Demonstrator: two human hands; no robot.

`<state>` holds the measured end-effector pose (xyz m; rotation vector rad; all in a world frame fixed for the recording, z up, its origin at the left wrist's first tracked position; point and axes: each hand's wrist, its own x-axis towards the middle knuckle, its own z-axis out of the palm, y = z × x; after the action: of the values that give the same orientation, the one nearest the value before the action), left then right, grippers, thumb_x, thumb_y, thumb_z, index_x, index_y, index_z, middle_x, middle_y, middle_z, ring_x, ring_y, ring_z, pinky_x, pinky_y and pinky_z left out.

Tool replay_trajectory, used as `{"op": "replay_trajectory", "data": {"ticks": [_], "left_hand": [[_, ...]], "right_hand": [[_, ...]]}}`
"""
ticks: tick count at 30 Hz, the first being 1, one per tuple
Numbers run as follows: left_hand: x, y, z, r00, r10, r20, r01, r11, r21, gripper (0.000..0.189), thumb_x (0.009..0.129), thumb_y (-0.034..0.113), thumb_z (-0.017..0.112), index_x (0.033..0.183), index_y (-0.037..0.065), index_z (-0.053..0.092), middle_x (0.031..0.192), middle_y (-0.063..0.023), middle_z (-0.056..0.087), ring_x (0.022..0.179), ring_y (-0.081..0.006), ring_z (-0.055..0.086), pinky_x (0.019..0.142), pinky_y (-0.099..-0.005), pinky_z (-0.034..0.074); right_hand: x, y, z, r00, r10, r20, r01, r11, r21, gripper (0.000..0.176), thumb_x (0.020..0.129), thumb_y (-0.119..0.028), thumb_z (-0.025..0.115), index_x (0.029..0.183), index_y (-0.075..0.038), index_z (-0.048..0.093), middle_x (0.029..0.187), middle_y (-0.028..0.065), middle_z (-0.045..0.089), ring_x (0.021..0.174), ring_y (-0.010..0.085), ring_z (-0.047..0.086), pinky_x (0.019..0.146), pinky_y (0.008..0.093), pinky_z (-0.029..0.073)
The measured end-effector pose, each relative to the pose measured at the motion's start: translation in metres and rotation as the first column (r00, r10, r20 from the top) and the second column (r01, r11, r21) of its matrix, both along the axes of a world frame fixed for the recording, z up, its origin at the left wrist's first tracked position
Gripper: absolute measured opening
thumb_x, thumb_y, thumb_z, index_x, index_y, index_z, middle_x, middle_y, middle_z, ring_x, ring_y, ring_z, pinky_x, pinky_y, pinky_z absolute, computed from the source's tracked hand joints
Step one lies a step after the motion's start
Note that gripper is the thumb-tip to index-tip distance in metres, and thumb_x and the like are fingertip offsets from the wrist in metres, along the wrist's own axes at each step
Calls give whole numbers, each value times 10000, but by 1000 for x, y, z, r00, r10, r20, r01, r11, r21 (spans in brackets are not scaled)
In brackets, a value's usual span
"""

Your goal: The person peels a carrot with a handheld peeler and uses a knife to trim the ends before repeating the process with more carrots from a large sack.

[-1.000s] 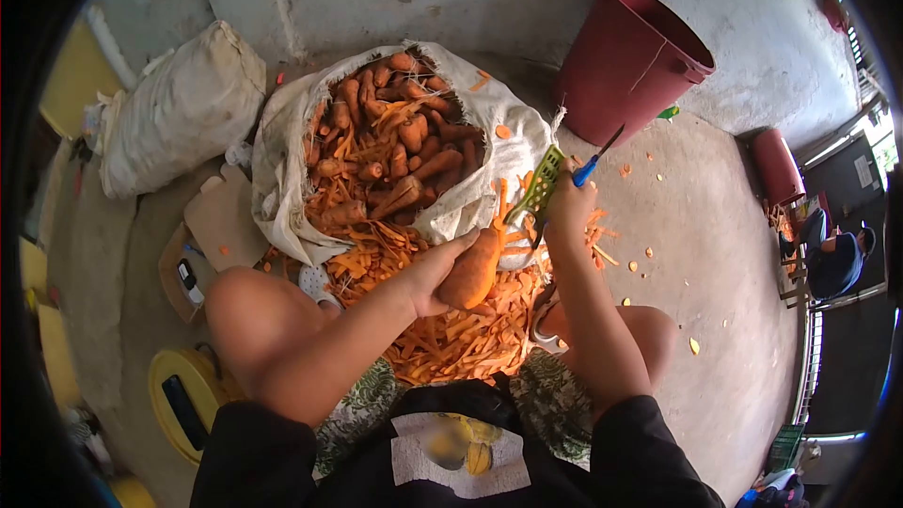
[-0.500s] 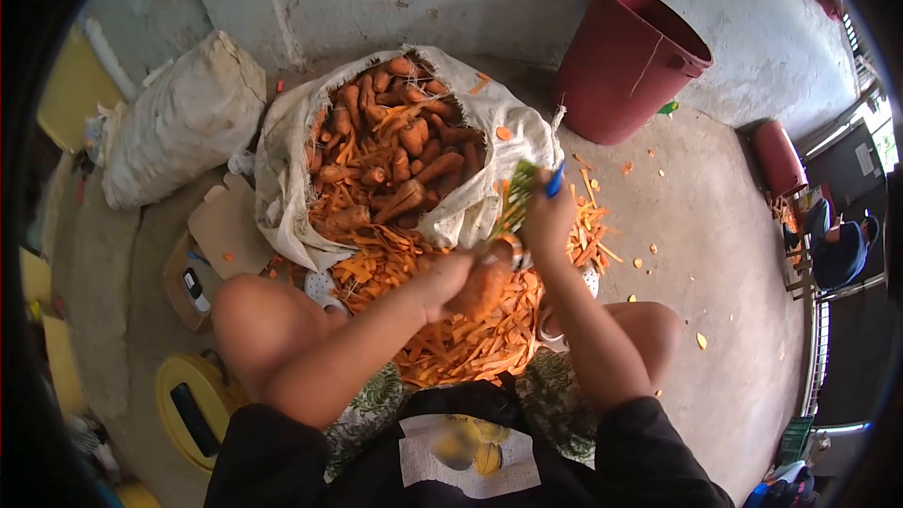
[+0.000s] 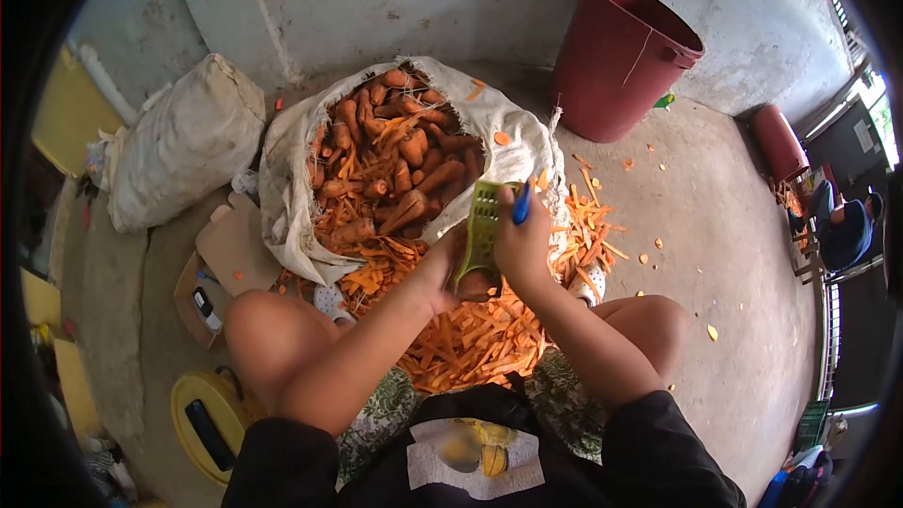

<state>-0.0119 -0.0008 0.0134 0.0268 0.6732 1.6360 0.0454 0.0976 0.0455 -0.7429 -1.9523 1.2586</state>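
My right hand (image 3: 523,235) is closed around a green slotted peeler (image 3: 483,226) and a blue-handled tool (image 3: 521,203). In my left hand (image 3: 440,273) is a carrot (image 3: 478,284), partly hidden beneath the peeler. Orange peelings (image 3: 470,343) lie heaped below both hands, between my legs. Just beyond them, an open white sack (image 3: 282,188) lies on its side with many carrots (image 3: 414,146) inside.
A tall red bin (image 3: 611,66) stands by the wall. At the left are a full white sack (image 3: 188,146), an open cardboard box (image 3: 246,249) and a yellow lid (image 3: 188,437) with a phone (image 3: 209,433). A person (image 3: 847,235) sits far right.
My right hand has moved slightly left and down, and the green peeler now lies over the carrot with its slotted face in view. The camera view has shifted a little.
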Motion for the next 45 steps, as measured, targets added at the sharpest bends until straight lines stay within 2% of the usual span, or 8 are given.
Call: {"op": "replay_trajectory", "data": {"ticks": [5,7,9,18,27,34,37,45], "left_hand": [[5,-2,0,998,-30,-62,22,992,-121,400,915,395,277,1040,78,487,836,-56,606,702,-166,617,598,-337,529],[1,1,-16,993,-38,-113,22,991,-135,414,917,400,265,1039,72,485,830,-70,603,676,-175,614,580,-340,527],[7,4,-15,986,-55,-157,31,988,-148,427,920,405,252,1038,67,484,824,-84,600,649,-184,611,563,-343,525],[7,-4,31,996,65,66,-54,985,-162,388,920,375,289,1060,68,481,892,-81,586,772,-201,596,668,-337,515],[-1,1,-13,989,129,79,-129,992,0,319,915,302,327,1090,86,482,976,-65,572,838,-174,586,712,-324,503],[4,-4,-1,981,-86,-175,47,976,-214,352,915,307,333,1082,28,470,884,-83,590,771,-177,607,682,-314,516],[21,-6,1,943,-245,-226,194,954,-227,381,915,331,322,1080,19,467,848,-90,597,709,-186,616,648,-305,522],[6,-5,2,998,-60,-28,52,976,-212,377,910,344,317,1091,63,491,918,-109,595,727,-219,616,653,-337,523]], "right_hand": [[-1,-6,-1,994,-51,96,32,981,193,219,843,-195,505,795,19,502,598,219,518,546,391,505,508,413,392],[-3,3,-9,993,-103,62,83,961,262,238,857,-182,504,725,13,468,523,119,436,459,180,361,461,323,338],[-10,34,-7,941,-240,238,216,969,122,247,850,-220,492,786,16,524,626,204,551,590,360,545,534,419,400],[-13,82,-5,942,-323,-95,265,885,-383,306,880,-228,464,655,-24,496,513,-22,413,477,67,352,447,252,296],[-3,-3,-1,999,-47,28,44,993,106,242,870,-201,488,728,-6,468,530,23,421,480,94,365,442,278,324],[-11,28,-21,958,-262,116,241,955,171,302,882,-243,462,730,16,482,520,67,430,479,108,370,451,306,326],[-13,84,-34,870,-483,99,456,865,209,279,867,-238,472,748,12,512,590,180,526,506,313,492,504,401,370],[-10,76,-15,959,-280,-51,263,941,-212,297,879,-246,471,707,-7,506,540,-4,428,499,82,375,462,277,318]]}}
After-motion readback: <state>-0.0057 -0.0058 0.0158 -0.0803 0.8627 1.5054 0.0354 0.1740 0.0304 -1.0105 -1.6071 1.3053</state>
